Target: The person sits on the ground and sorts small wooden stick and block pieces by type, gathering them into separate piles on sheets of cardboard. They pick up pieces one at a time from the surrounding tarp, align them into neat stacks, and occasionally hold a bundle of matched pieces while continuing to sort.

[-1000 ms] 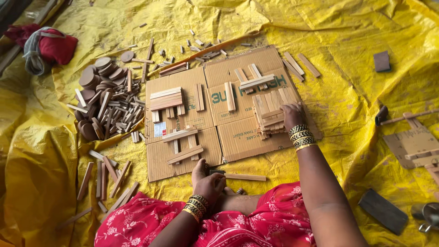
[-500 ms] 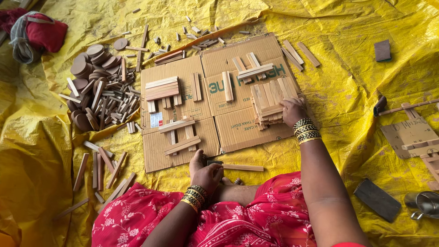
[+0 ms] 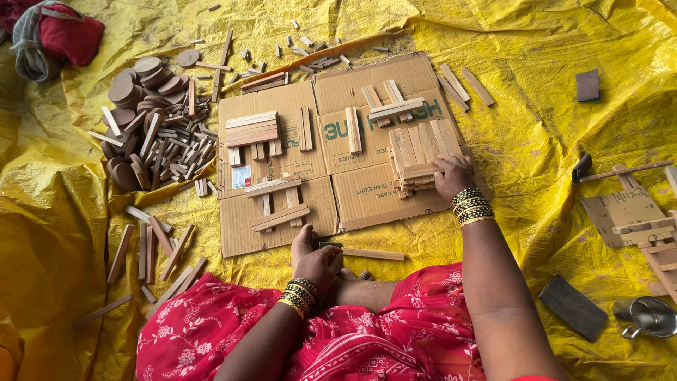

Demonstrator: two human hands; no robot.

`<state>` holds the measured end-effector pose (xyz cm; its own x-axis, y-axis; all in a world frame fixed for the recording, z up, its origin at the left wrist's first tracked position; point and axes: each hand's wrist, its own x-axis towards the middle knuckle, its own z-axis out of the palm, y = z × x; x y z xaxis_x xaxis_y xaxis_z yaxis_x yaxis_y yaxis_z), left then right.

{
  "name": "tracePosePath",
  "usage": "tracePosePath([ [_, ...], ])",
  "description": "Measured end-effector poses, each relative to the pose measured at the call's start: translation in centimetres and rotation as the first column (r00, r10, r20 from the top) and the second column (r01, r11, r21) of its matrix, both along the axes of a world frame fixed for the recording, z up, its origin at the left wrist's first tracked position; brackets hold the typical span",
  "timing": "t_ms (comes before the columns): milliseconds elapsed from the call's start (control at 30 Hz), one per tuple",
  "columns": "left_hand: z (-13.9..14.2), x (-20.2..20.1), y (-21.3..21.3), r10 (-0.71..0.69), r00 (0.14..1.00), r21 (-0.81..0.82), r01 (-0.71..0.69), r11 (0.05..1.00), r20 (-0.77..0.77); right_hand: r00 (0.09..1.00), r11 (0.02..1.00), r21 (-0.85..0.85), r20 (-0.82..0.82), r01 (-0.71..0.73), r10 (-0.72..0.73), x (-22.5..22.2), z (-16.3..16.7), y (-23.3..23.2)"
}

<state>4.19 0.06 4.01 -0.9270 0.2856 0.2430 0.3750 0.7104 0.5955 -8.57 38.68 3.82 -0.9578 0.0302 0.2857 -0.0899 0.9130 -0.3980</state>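
Flat cardboard sheet (image 3: 367, 201) in the middle, on top of the plastic sheet (image 3: 536, 134) spread over the floor. Right hand (image 3: 453, 176) on a stack of wood strips (image 3: 417, 152) at the cardboard's right side. Left hand (image 3: 317, 262) at the near edge, touching a thin stick (image 3: 370, 254). Pile of wood discs and sticks (image 3: 151, 120) to the left. Metal cup (image 3: 649, 316) at the near right. Bundle of cloth (image 3: 53, 35) far left.
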Motion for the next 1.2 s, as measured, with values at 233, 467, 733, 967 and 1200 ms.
tracePosePath([
  [233,-1.4,-0.3,0.0,-0.009,1.0,0.043,0.008,0.999,0.028,0.999,0.996,0.085,-0.028,0.035,-0.033,-0.4,0.1,-4.1],
  [467,-2.8,-0.4,-0.3,-0.03,0.997,0.026,0.029,0.999,0.065,0.995,0.99,0.108,0.049,0.086,-0.092,0.1,-0.6,-7.6],
  [733,-2.4,-0.5,-0.1,-0.028,0.99,-0.019,0.031,0.999,0.139,0.993,0.985,0.132,0.015,0.115,-0.118,0.2,-0.9,-7.7],
  [967,-2.4,-0.4,-0.3,-0.035,0.997,-0.007,0.035,0.999,0.069,0.993,0.984,0.141,-0.032,0.113,-0.109,0.3,-0.9,-7.9],
  [1200,-2.2,-0.4,-0.2,-0.006,0.999,-0.001,0.007,1.0,0.038,0.991,0.983,0.132,-0.033,0.13,-0.127,0.6,-0.3,-8.2],
])
